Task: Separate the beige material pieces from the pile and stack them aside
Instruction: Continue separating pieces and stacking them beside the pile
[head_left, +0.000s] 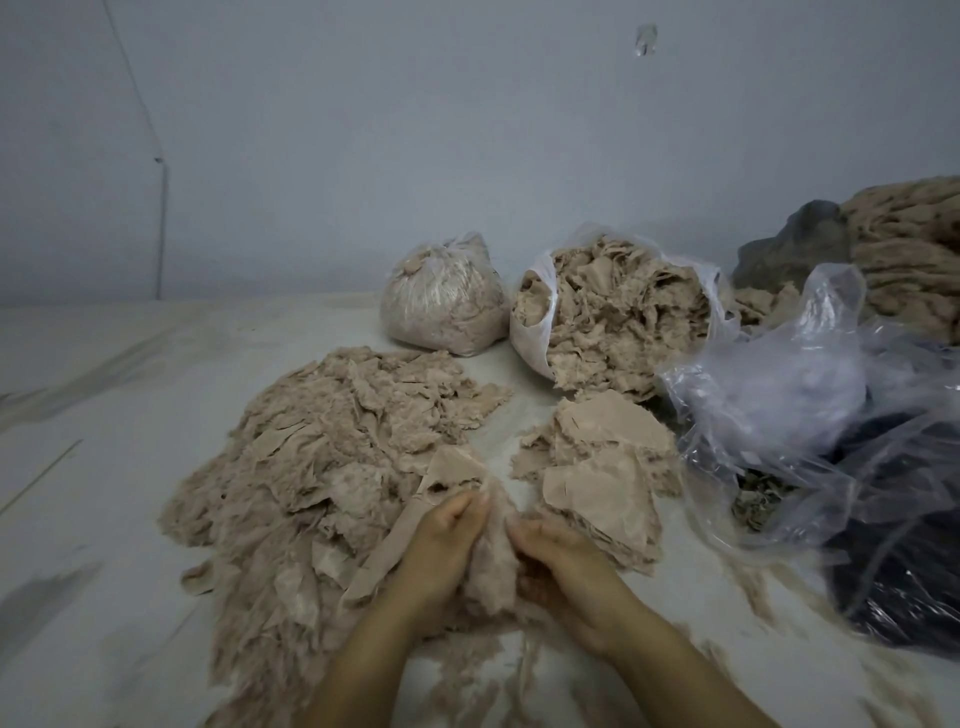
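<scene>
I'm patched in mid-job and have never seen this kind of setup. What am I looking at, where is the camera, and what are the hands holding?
There is no machine: a person works with bare hands. The single picture comes from a camera worn on the head, looking forward and down.

The left hand and right hand together grip a fluffy beige piece between them. To the left lies the big beige pile; to the right, a smaller stack of flatter pieces. Behind stand a tied bag and an open bag of the same material. Loose clear plastic lies at the right, all on a pale surface.
</scene>
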